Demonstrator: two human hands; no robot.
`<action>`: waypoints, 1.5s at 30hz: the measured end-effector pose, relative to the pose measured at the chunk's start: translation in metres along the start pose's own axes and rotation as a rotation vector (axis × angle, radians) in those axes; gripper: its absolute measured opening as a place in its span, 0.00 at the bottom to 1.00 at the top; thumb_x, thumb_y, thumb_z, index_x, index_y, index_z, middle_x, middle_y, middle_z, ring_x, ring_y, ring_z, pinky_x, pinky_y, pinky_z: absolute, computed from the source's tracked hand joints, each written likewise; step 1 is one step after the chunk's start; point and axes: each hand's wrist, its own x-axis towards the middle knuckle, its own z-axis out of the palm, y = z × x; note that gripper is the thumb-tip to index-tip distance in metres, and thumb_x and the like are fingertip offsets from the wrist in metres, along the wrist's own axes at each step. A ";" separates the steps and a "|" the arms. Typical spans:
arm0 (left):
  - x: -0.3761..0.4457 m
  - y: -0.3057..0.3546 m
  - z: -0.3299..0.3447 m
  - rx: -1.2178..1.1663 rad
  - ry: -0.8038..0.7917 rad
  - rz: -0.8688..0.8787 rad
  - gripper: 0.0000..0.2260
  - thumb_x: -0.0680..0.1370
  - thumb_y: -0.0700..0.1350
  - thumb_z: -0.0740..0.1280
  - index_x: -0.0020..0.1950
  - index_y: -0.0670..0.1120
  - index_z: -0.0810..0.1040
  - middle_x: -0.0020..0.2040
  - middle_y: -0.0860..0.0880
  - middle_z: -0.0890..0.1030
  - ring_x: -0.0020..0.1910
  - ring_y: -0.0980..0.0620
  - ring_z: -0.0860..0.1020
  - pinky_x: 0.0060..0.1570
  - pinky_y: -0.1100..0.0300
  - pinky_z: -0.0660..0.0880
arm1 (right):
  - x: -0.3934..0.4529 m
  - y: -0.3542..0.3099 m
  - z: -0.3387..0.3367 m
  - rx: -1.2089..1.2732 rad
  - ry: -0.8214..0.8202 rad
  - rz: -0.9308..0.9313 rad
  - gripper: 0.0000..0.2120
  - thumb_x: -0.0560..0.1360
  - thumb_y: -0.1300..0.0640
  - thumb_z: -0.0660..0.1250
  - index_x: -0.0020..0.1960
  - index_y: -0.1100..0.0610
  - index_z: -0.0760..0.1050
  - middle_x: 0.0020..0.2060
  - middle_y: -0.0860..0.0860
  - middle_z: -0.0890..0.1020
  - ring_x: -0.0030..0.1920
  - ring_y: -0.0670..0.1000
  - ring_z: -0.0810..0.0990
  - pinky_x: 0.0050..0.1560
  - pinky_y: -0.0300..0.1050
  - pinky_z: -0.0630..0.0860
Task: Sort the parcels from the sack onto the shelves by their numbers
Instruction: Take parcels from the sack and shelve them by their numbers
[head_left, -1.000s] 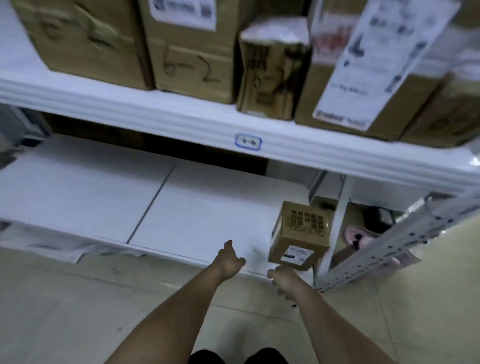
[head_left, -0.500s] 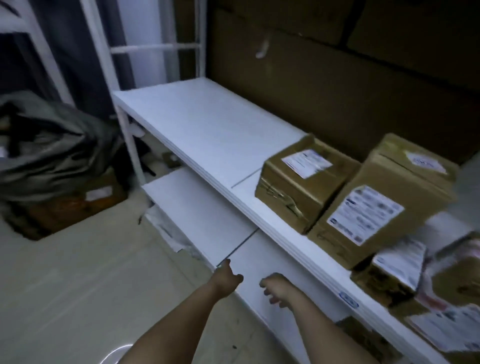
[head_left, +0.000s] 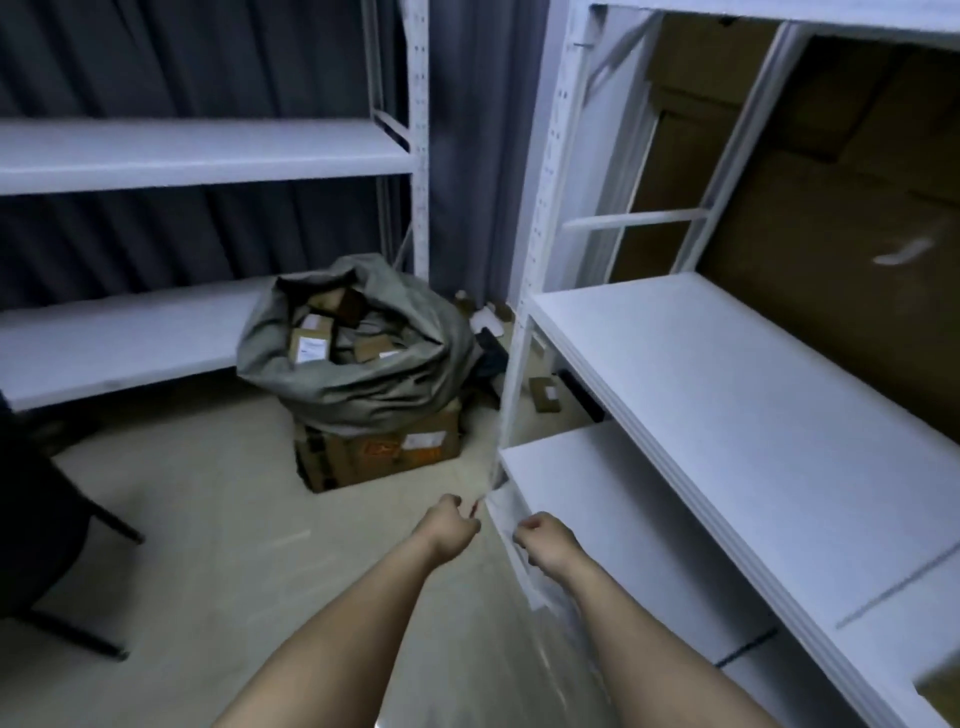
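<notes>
A grey sack (head_left: 363, 384) stands open on a cardboard box (head_left: 384, 452) in the corner, with several brown parcels (head_left: 311, 345) showing in its mouth. My left hand (head_left: 451, 526) and my right hand (head_left: 545, 538) are stretched out low in front of me. Both have loosely curled fingers and hold nothing. They hang over the floor near the corner of the right shelf unit's bottom board (head_left: 587, 499), well short of the sack. Bare white shelf boards (head_left: 737, 395) run along the right.
A second white shelf unit (head_left: 197, 153) lines the left wall in front of a dark curtain. Dark chair legs (head_left: 72, 525) stand on the floor at the left. Small boxes (head_left: 543, 392) lie on the floor behind the right unit's post. Brown cardboard backs the right shelves.
My view has swung left from the shelved parcels toward the sack in the corner. The small box near my right hand a second ago is out of view. Both hands stay empty.
</notes>
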 end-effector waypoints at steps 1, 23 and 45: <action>0.008 -0.002 -0.020 -0.007 0.021 -0.017 0.26 0.79 0.47 0.62 0.75 0.41 0.60 0.71 0.40 0.69 0.66 0.43 0.71 0.58 0.60 0.69 | 0.011 -0.017 0.006 -0.001 -0.012 -0.006 0.16 0.74 0.59 0.60 0.31 0.49 0.59 0.29 0.49 0.63 0.30 0.49 0.63 0.32 0.43 0.59; 0.300 0.013 -0.312 -0.207 0.175 -0.151 0.29 0.80 0.47 0.63 0.75 0.38 0.56 0.72 0.40 0.66 0.69 0.44 0.68 0.56 0.62 0.67 | 0.356 -0.312 0.013 -0.128 -0.273 -0.097 0.13 0.79 0.60 0.59 0.37 0.54 0.65 0.35 0.53 0.67 0.38 0.52 0.68 0.40 0.42 0.65; 0.595 -0.078 -0.497 -0.209 0.111 -0.303 0.19 0.79 0.42 0.63 0.69 0.38 0.69 0.68 0.40 0.74 0.65 0.43 0.73 0.63 0.56 0.71 | 0.645 -0.471 0.139 -0.141 -0.383 0.056 0.03 0.78 0.57 0.62 0.52 0.53 0.69 0.41 0.48 0.74 0.43 0.47 0.73 0.41 0.38 0.70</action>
